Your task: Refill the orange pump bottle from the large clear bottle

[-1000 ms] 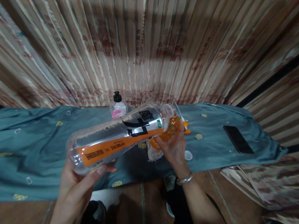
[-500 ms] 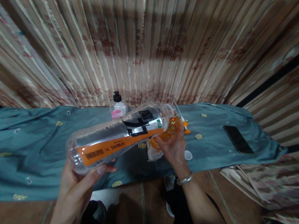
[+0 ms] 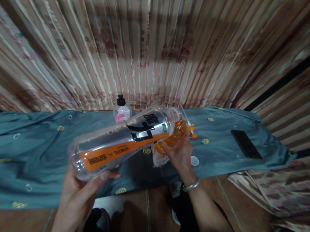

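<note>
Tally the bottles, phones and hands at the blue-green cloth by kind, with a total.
Bottles: 3 (large clear bottle, orange bottle, black-topped bottle)
Phones: 1 (black phone)
Hands: 2 (left hand, right hand)
Total: 6

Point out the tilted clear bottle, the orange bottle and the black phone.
Tilted clear bottle (image 3: 124,141): head view, on the middle of its labelled side.
Orange bottle (image 3: 175,134): head view, on the body showing above the grip.
Black phone (image 3: 246,144): head view, middle of its upper face.
</note>
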The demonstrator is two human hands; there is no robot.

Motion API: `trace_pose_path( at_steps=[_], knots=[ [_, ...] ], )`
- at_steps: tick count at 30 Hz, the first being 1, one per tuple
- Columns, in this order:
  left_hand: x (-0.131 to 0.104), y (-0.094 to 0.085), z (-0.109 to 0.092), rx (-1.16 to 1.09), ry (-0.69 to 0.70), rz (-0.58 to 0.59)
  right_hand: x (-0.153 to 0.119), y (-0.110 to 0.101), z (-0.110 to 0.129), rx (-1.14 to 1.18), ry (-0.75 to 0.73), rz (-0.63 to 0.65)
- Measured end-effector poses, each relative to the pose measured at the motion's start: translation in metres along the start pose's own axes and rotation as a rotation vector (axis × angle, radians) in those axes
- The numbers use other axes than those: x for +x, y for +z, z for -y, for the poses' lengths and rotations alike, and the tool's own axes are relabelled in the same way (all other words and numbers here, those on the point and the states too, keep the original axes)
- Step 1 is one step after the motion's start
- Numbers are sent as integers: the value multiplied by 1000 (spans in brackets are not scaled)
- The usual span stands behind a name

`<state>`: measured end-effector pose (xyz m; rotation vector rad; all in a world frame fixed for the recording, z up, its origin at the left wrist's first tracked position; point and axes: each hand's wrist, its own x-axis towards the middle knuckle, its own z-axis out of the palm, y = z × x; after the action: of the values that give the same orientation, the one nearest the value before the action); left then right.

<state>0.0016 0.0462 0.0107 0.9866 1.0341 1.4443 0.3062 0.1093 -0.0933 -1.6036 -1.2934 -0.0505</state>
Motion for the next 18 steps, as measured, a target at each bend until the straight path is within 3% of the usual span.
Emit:
trace_pose_path(
  at_steps=[18],
  knots=[
    [-3, 9, -3, -28, -1, -68, -2, 3, -4, 30, -21, -2]
  ],
)
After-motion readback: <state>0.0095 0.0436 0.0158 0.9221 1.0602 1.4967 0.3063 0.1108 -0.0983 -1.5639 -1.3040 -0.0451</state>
